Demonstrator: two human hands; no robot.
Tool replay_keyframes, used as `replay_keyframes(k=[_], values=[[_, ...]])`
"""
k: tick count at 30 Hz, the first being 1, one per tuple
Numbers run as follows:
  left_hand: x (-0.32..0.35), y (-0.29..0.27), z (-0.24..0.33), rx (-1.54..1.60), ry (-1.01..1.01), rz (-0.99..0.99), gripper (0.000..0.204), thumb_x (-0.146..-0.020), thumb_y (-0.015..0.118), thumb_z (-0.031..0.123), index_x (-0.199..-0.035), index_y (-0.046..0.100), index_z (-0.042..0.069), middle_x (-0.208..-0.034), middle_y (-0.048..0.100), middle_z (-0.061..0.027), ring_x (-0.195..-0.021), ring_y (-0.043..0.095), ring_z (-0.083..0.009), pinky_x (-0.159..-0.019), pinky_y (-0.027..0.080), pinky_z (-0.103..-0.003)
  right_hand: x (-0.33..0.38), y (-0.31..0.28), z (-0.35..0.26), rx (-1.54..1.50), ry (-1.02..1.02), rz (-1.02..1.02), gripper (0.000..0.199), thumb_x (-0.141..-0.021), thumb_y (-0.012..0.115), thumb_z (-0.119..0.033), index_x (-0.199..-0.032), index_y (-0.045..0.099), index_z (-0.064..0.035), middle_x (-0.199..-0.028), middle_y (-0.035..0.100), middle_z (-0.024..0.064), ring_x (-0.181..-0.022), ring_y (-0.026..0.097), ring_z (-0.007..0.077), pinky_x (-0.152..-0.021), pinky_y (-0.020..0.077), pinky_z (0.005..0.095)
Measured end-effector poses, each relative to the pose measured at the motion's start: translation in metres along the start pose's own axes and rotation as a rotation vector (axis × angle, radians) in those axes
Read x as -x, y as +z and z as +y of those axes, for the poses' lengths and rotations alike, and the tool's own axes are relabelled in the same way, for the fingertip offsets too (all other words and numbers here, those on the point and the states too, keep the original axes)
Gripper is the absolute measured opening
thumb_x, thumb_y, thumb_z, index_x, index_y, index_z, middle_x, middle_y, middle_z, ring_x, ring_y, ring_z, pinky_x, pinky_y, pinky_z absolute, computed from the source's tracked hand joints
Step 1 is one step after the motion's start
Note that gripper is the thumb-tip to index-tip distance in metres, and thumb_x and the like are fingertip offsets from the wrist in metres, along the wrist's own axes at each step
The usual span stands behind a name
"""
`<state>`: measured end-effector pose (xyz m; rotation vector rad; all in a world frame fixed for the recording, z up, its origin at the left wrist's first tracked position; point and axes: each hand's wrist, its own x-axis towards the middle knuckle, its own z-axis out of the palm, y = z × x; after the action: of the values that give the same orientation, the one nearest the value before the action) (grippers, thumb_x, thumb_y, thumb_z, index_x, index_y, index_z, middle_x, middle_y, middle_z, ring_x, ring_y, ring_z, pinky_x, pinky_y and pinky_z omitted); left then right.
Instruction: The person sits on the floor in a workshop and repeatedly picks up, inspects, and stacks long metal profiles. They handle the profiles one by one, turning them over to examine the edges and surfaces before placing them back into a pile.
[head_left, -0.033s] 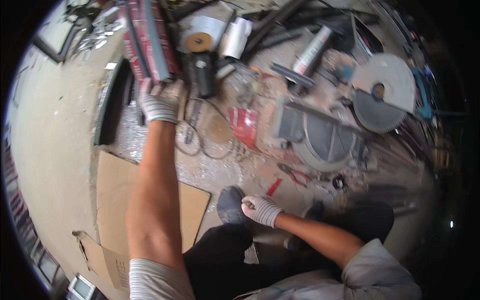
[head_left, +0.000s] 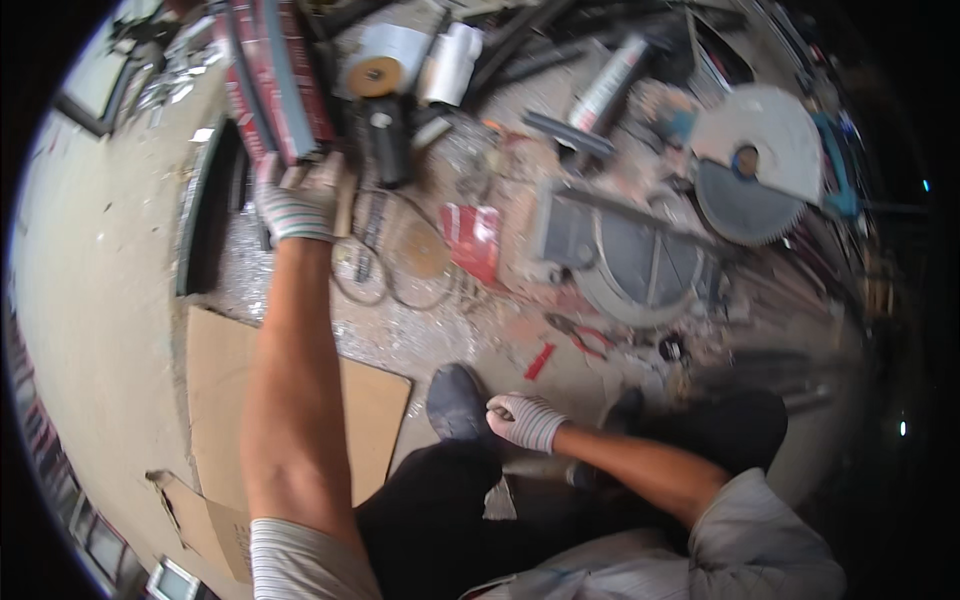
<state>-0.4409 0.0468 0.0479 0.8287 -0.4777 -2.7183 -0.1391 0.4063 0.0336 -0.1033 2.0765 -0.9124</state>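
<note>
My left hand [head_left: 298,200], in a striped knit glove, reaches forward and grips the near ends of long red and grey profiles [head_left: 283,85]. Its fingers curl around the ends, partly hidden beneath them. My right hand [head_left: 522,420], gloved alike, is held closed close to my body, above my dark shoe [head_left: 457,400]. Whatever its curled fingers may hold does not show. A dark cylinder [head_left: 388,150] lies just right of the profiles. Beneath my left forearm is a flat cardboard sheet [head_left: 375,410].
A mitre saw with a large toothed blade [head_left: 750,215] and grey base [head_left: 645,260] stands at right. Pliers [head_left: 578,335], a red strip [head_left: 540,361], a red packet [head_left: 470,240] and a printed tube [head_left: 608,85] lie about. A dark green-edged frame piece [head_left: 203,215] is at left.
The view has shifted slightly, so floor things appear a little further left and higher. My left hand stays on the profile ends; my right hand stays closed.
</note>
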Motion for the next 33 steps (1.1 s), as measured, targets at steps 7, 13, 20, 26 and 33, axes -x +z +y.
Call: replay_keyframes(k=[7, 13, 20, 26, 33], values=[[0.001, -0.016, 0.004, -0.185, -0.099, 0.146, 0.085, -0.095, 0.072, 0.029, -0.155, 0.027, -0.01, -0.16, 0.035, -0.0333, -0.148, 0.039, -0.0485, -0.122, 0.039, -0.059, 0.076, -0.008, 0.096, 0.042, 0.281, -0.092, 0.031, -0.094, 0.064, -0.036, -0.098, 0.071, -0.0056, -0.095, 0.075, 0.0178, -0.089, 0.072, 0.0373, -0.082, 0.0566, 0.046], [0.048, 0.019, 0.016, -0.597, -0.179, 0.097, 0.065, -0.108, 0.051, 0.04, -0.153, 0.038, -0.006, -0.161, 0.042, -0.0231, -0.15, 0.042, -0.0357, -0.122, 0.04, -0.05, 0.104, -0.01, 0.122, 0.041, 0.442, -0.016, 0.039, -0.096, 0.061, -0.044, -0.103, 0.073, -0.0077, -0.101, 0.076, 0.0178, -0.097, 0.073, 0.038, -0.089, 0.0562, 0.0456], [0.099, 0.067, 0.072, -1.008, -0.17, -0.137, 0.052, -0.106, 0.057, 0.044, -0.136, 0.057, 0.001, -0.135, 0.065, -0.0173, -0.126, 0.063, -0.0294, -0.108, 0.051, -0.043, 0.112, -0.024, 0.099, 0.032, 0.364, 0.029, 0.038, -0.096, 0.059, -0.042, -0.105, 0.075, -0.0094, -0.102, 0.077, 0.0176, -0.098, 0.073, 0.0378, -0.089, 0.056, 0.0461], [0.216, 0.174, 0.056, -1.128, 0.061, -0.542, 0.04, -0.107, 0.06, 0.038, -0.124, 0.069, 0.002, -0.114, 0.075, -0.011, -0.101, 0.073, -0.0218, -0.094, 0.057, -0.036, 0.123, -0.022, 0.099, 0.005, 0.288, 0.078, 0.039, -0.095, 0.059, -0.044, -0.103, 0.075, -0.0098, -0.1, 0.077, 0.0173, -0.096, 0.073, 0.0374, -0.088, 0.0562, 0.0459], [0.422, 0.245, 0.02, -1.335, 0.943, -1.204, 0.042, -0.113, 0.035, 0.016, -0.132, 0.06, -0.012, -0.118, 0.069, -0.0233, -0.102, 0.073, -0.0289, -0.092, 0.061, -0.041, 0.125, -0.025, 0.094, 0.018, 0.157, 0.162, 0.039, -0.096, 0.06, -0.043, -0.104, 0.075, -0.0085, -0.1, 0.077, 0.0173, -0.095, 0.073, 0.0377, -0.087, 0.0557, 0.0465]])
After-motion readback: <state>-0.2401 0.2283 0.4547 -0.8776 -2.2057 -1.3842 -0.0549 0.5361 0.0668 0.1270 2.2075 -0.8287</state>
